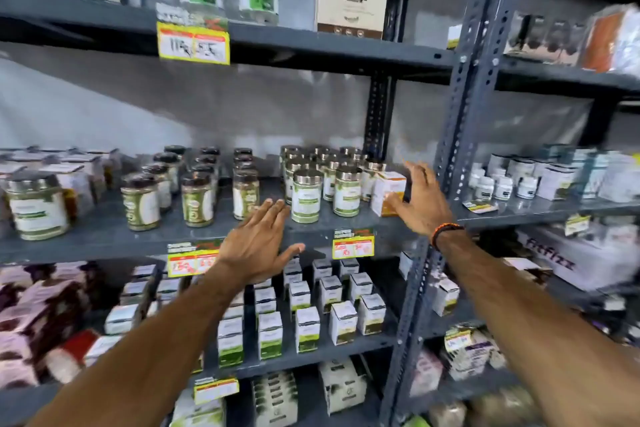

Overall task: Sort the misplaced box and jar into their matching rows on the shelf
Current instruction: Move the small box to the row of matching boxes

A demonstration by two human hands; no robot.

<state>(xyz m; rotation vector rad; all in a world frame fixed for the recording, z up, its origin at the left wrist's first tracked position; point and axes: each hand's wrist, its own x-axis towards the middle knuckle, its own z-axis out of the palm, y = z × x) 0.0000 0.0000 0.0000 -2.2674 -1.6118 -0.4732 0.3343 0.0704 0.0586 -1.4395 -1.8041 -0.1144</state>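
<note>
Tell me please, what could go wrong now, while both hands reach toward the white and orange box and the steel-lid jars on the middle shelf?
1. The right hand is at the white and orange box, which stands tight against the steel-lid jars; pulling it out could tip a neighbouring jar.
2. The left hand, open, is near the front jar, close to the shelf edge; a bump might knock it off.
3. The picture is blurred, so labels are unreadable; a wrong row is possible.
</note>
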